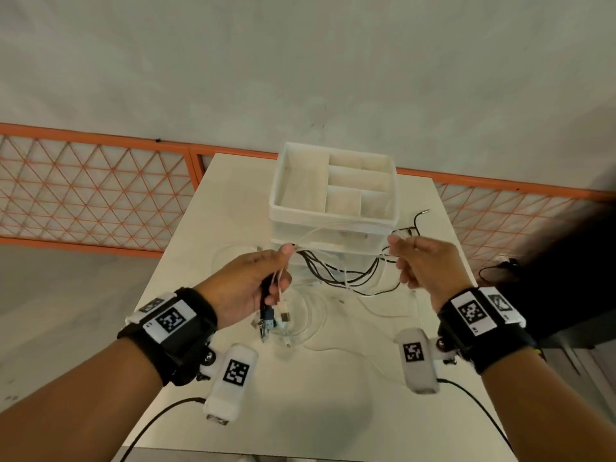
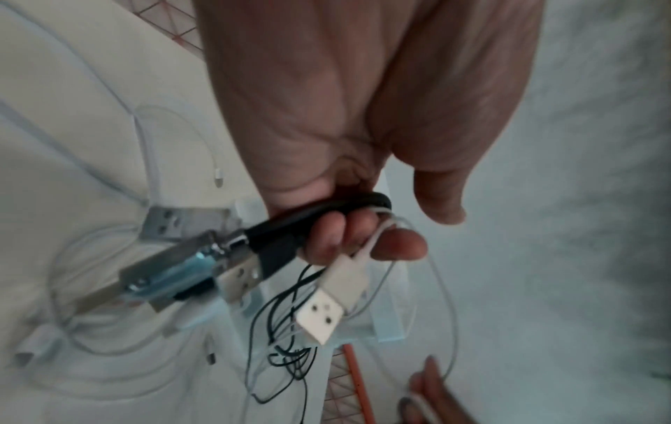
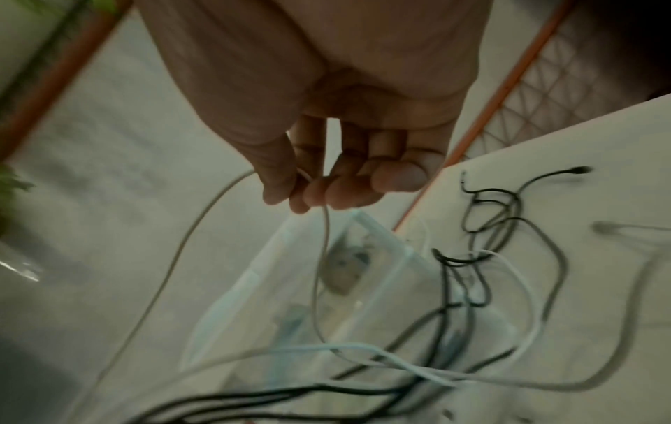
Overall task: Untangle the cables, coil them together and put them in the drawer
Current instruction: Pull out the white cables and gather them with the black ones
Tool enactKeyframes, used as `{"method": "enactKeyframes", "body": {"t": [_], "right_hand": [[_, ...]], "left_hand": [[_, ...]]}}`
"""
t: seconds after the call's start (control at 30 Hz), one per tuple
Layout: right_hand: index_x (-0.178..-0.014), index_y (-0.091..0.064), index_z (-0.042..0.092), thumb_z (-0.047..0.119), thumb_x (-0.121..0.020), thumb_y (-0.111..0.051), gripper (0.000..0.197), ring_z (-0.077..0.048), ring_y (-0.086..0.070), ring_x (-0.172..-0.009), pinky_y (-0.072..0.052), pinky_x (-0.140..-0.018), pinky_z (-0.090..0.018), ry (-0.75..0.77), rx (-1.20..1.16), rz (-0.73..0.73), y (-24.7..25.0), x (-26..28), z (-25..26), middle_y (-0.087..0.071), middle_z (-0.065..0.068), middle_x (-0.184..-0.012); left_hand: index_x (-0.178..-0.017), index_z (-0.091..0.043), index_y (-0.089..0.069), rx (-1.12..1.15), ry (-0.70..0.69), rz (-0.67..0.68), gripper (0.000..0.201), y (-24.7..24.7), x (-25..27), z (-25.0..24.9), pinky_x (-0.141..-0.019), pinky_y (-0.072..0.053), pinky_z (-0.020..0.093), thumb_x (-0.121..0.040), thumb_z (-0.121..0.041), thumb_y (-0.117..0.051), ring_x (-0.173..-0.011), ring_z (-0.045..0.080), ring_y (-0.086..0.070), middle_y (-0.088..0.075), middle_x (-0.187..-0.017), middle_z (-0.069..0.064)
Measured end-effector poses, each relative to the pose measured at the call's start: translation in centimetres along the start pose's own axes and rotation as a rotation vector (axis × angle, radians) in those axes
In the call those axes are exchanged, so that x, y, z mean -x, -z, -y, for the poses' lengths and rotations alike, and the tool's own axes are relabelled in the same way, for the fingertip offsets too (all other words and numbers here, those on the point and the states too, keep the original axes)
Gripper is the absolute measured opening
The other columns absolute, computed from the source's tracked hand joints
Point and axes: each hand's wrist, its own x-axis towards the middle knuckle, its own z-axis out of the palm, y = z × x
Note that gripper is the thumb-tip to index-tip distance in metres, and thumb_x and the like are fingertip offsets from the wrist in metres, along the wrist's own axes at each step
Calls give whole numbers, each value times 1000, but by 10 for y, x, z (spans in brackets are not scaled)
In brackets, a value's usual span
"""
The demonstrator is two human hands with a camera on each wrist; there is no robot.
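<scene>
My left hand (image 1: 263,281) grips a bunch of cable ends above the white table (image 1: 233,201). Their USB plugs (image 2: 203,266) hang below the curled fingers, black and white ones together. From that fist black cables (image 1: 346,276) and thin white cables sag to the right. My right hand (image 1: 411,258) pinches one thin white cable (image 3: 323,243) between thumb and fingertips (image 3: 308,192), held up level with the left. The clear plastic drawer unit (image 1: 333,195) stands just behind both hands. Its lower drawers look shut in the head view.
The drawer unit's top tray (image 1: 276,195) has several bare compartments. More white cable (image 1: 310,325) lies coiled on the table under my hands. A black cable end (image 1: 421,215) lies right of the unit. An orange mesh fence (image 1: 93,191) runs behind the table.
</scene>
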Motion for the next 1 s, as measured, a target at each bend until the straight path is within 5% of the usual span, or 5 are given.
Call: {"method": "enactKeyframes", "body": {"t": [0.27, 0.4, 0.67, 0.87, 1.0], "right_hand": [[-62, -69, 41, 35, -90, -71, 28, -4, -61, -53, -45, -57, -11, 361, 264, 264, -11, 27, 0, -63, 4, -67], [-80, -76, 22, 35, -89, -70, 17, -13, -66, -58, -49, -57, -15, 459, 200, 176, 4, 24, 9, -68, 6, -82], [-74, -71, 22, 43, -92, -68, 28, -29, -67, -69, -57, -73, -38, 205, 357, -31, -1, -1, -31, -67, -1, -70], [-91, -68, 15, 43, -98, -56, 30, -20, -58, -51, -44, -44, -21, -292, 370, 51, 4, -11, -62, -69, -7, -75], [-93, -67, 24, 59, -94, -56, 36, -18, -55, -52, -44, -49, -26, -92, 214, 17, 27, -23, -10, -67, -5, -76]], "left_hand": [[-86, -14, -60, -198, 15, 2, 33, -2, -9, -12, -56, -34, 23, -77, -37, -81, -61, 11, -42, -58, -71, 1], [-84, -13, -60, -173, 37, 13, 27, 4, -9, -8, -51, -35, 21, -74, -21, -84, -59, 11, -39, -48, -70, 2], [-91, -12, -62, -159, -89, -39, 20, -12, 0, -30, -65, -51, 28, -87, -31, -67, -57, 11, -40, -40, -64, -5], [-87, -10, -58, -219, -142, -160, 33, -5, 10, -55, -37, -16, 16, -95, -42, -56, -45, 9, -15, -23, -56, -6], [-93, -8, -72, -552, -104, -235, 42, 12, 10, -44, -43, -17, 23, -96, -46, -53, -48, 13, -18, -28, -53, -5]]}}
